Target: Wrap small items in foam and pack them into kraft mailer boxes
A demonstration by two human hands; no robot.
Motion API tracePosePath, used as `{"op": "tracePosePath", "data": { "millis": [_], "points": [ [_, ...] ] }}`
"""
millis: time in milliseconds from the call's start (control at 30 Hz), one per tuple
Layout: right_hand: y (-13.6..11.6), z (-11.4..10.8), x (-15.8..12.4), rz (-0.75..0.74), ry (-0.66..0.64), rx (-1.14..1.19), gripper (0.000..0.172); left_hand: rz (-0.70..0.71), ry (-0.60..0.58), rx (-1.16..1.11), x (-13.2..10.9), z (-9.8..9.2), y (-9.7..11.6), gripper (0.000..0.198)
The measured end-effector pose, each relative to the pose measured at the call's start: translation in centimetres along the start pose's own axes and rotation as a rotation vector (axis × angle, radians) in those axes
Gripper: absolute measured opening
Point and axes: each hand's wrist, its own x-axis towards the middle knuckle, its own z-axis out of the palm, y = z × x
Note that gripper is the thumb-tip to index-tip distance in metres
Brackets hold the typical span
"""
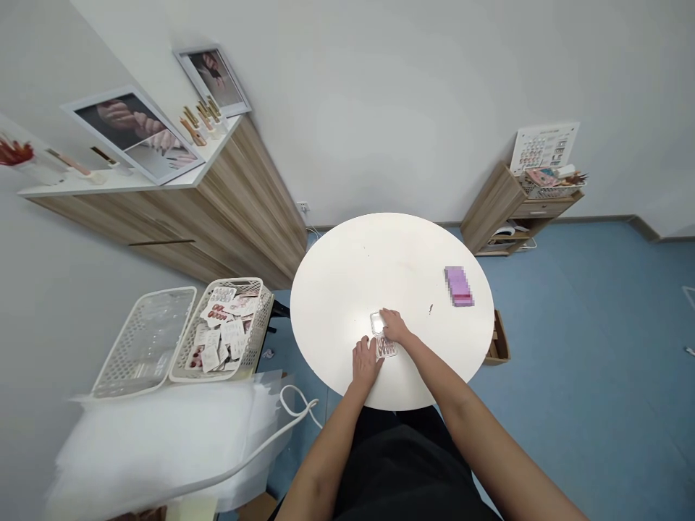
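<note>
A small clear plastic case of press-on nails (387, 348) lies opened on the white round table (347, 268), close to its front edge. Several reddish-brown nails sit in a row in its lower half. Its transparent lid (376, 323) is folded back, away from me. My left hand (365, 363) grips the left side of the case, thumb along the near corner. From the right, my right hand (396, 326) has its fingers closed at the edge of the lid, near the hinge. That hand covers part of the lid and of the hinge side.
A purple, pixelated object (459, 286) lies at the table's right. Left of the table stand a white basket (260, 318) of nail packets, another white basket (144, 340) and white sheets (163, 434) under a pale cable (244, 470). A wooden cabinet (255, 210) stands behind them.
</note>
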Motion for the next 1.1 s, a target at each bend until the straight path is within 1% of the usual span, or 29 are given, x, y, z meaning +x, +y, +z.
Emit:
{"op": "tracePosePath", "data": {
  "millis": [100,167,200,267,367,467,567,700,767,867,1033,1100],
  "points": [
    [-0.4,-0.9,0.4,0.032,0.005,-0.012,0.060,-0.035,0.021,0.046,0.4,-0.1,-0.3,0.078],
    [-0.6,-1.7,0.6,0.021,0.026,0.001,0.052,-0.036,0.036,0.084,0.8,-0.3,-0.2,0.094],
    [-0.7,-2.2,0.5,0.003,0.038,0.021,0.047,-0.031,0.042,0.098,1.0,-0.4,-0.2,0.098],
    [-0.9,-2.9,-0.2,-0.062,0.062,0.078,0.039,-0.010,0.053,0.110,1.4,-0.8,-0.1,0.102],
    [-1.0,-3.2,-2.4,-0.160,0.112,0.143,0.033,0.050,0.065,0.085,1.6,-1.0,-0.2,0.096],
    [-0.6,-2.2,-5.4,-0.187,0.171,0.151,0.035,0.157,0.085,0.015,1.2,-0.7,-0.6,0.083],
    [0.2,-0.4,-8.2,-0.176,0.193,0.128,0.041,0.255,0.118,-0.053,-0.2,-0.1,-1.2,0.070],
    [0.9,2.0,-10.6,-0.198,0.223,0.045,0.055,0.270,0.161,-0.095,-2.4,0.5,-1.6,0.064],
    [0.9,3.1,-11.2,-0.214,0.232,-0.018,0.058,0.258,0.168,-0.099,-3.1,0.6,-1.8,0.063],
    [0.7,4.5,-11.7,-0.214,0.241,-0.110,0.061,0.251,0.159,-0.087,-3.5,0.3,-2.3,0.062],
    [0.1,5.9,-11.8,-0.175,0.271,-0.253,0.057,0.370,0.004,0.041,-3.6,-0.4,-2.7,0.070],
    [0.1,6.2,-11.7,-0.169,0.275,-0.296,0.055,0.377,-0.028,0.095,-3.6,-0.4,-2.8,0.073]
  ]
}}
